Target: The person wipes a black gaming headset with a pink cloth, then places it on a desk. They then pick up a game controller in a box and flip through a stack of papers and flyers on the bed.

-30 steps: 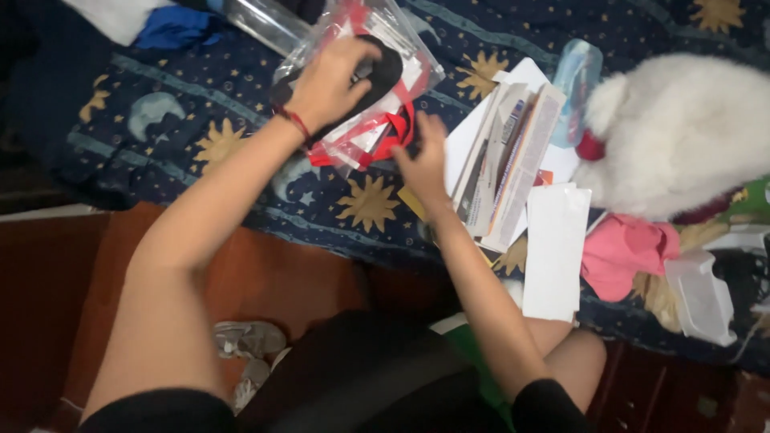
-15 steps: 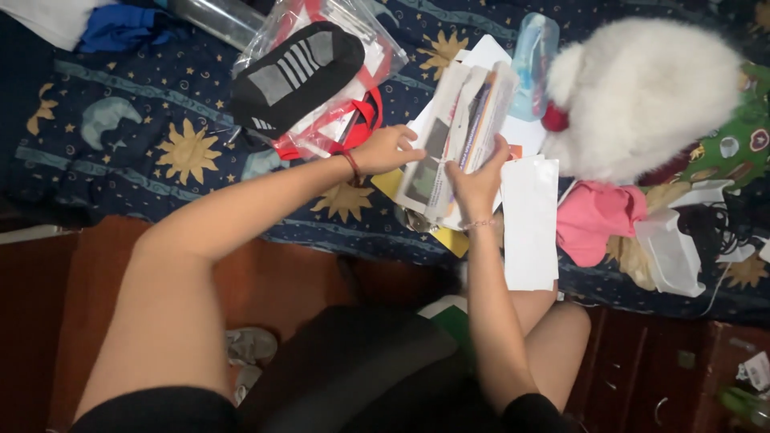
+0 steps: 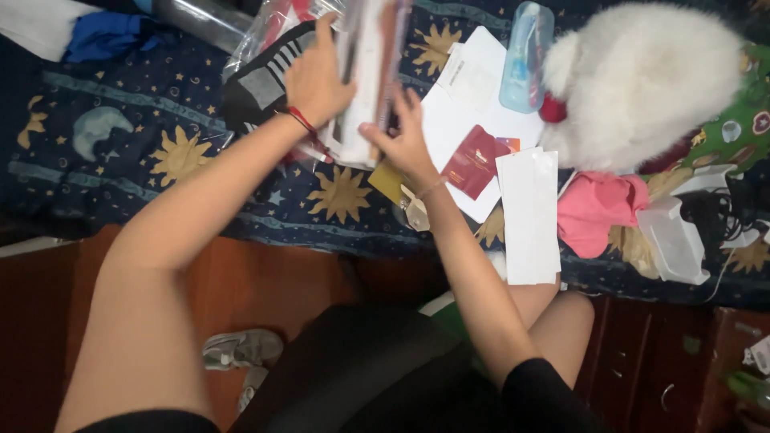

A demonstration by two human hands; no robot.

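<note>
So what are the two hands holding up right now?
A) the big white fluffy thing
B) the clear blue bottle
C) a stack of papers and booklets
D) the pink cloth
C: both the left hand and the right hand grip the stack of papers and booklets, lifted above the sun-and-moon blanket, while the white fluffy thing, pink cloth and blue bottle lie untouched.
</note>
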